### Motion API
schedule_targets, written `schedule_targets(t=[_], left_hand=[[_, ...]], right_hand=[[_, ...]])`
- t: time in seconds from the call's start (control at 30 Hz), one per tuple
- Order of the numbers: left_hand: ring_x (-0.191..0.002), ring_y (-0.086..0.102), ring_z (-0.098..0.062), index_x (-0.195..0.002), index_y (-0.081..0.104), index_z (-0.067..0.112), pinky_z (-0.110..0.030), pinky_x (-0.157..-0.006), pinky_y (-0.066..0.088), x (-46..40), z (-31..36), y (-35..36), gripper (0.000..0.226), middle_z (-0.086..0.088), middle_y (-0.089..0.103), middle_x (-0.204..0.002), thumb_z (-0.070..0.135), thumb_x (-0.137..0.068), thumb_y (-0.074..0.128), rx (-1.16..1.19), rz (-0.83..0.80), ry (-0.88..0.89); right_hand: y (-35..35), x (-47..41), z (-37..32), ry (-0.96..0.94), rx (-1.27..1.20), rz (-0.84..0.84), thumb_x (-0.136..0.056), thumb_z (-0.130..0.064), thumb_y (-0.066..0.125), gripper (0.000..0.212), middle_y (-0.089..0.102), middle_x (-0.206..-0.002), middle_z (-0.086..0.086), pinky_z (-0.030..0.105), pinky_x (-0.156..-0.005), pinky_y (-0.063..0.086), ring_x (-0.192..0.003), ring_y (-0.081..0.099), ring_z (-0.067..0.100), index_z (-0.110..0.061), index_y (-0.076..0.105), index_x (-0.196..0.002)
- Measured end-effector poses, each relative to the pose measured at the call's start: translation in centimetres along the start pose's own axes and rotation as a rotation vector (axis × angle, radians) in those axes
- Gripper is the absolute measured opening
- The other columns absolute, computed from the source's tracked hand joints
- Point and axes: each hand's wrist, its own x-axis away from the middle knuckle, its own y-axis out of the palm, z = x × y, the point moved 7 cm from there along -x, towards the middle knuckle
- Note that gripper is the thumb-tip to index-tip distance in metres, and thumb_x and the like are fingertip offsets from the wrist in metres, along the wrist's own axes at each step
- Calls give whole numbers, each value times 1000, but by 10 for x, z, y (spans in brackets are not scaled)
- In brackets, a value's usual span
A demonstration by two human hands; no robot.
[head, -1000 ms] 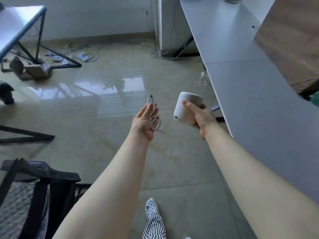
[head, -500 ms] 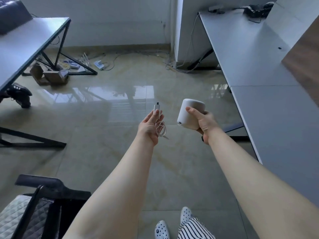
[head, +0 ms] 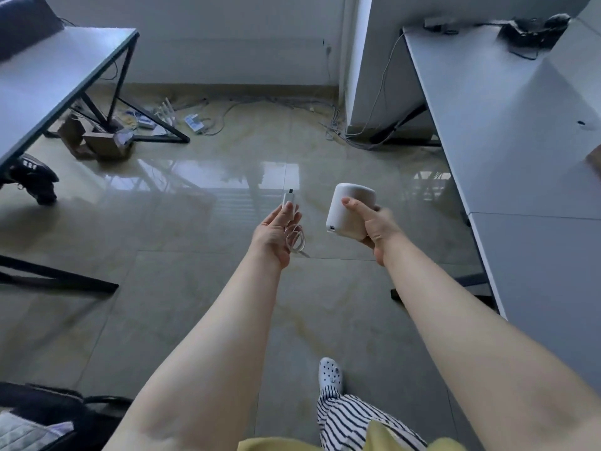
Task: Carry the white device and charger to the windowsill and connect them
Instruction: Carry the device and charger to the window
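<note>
The white device [head: 345, 210] is a rounded cylinder with a small port near its lower edge. My right hand [head: 374, 227] grips it from the right side, held out over the tiled floor. My left hand [head: 276, 234] holds the charger [head: 289, 200], a thin white cable with its plug end sticking up past my fingertips and a coiled loop hanging under my palm. The two hands are side by side, a short gap apart. The cable is not plugged into the device. No windowsill is in view.
A long grey desk [head: 507, 131] runs along the right. Another desk with black legs [head: 61, 83] stands at the left, shoes and cardboard under it. Loose cables and a router [head: 195, 122] lie by the far wall. A black chair [head: 42, 415] is at lower left.
The view has swung and moved forward across the floor. More of the far wall and the left desk shows. Both hands keep the same hold on the device and the charger.
</note>
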Motion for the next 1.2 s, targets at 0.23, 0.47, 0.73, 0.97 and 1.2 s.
schedule_targets(t=[0.23, 0.47, 0.73, 0.97, 1.2], left_hand=[[-83, 65, -11, -112, 60, 13, -24, -69, 48, -71, 42, 20, 26, 7, 74, -65, 13, -86, 64, 16, 31, 26], [-84, 65, -12, -100, 63, 14, -24, -64, 49, -138, 87, 31, 15, 2, 74, -76, 12, -85, 64, 49, 40, 34], [-82, 65, -11, -116, 58, 13, -22, -61, 50, -257, 162, 42, 31, 6, 74, -66, 13, -86, 64, 9, 10, 13], [-82, 65, -11, -127, 56, 5, -23, -64, 50, -357, 240, 46, 43, 6, 74, -67, 14, -86, 64, -70, 10, -17], [-83, 65, -11, -108, 64, 11, -22, -65, 49, -427, 297, 57, 22, 2, 71, -83, 15, -86, 64, -122, -5, -37]], right_hand=[[30, -79, -38, 46, 30, -57, -78, -33, 73, 39, 63, -92, 2, 27, -71, 53, -76, 61, 14, -13, 57, -107], [78, -144, -61, 79, 49, -114, -80, -33, 71, 42, 63, -89, -1, 21, -58, 51, -73, 61, 12, -13, 55, -113], [157, -247, -93, 87, 77, -77, -81, -36, 69, 35, 62, -88, -2, 24, -57, 49, -72, 59, 12, -15, 55, -106], [234, -328, -127, 111, 42, -49, -83, -34, 67, 33, 62, -86, -2, 24, -59, 52, -71, 59, 12, -14, 55, -107], [291, -390, -157, 113, 13, -40, -82, -33, 68, 27, 62, -87, 0, 25, -61, 53, -72, 60, 13, -16, 57, -99]])
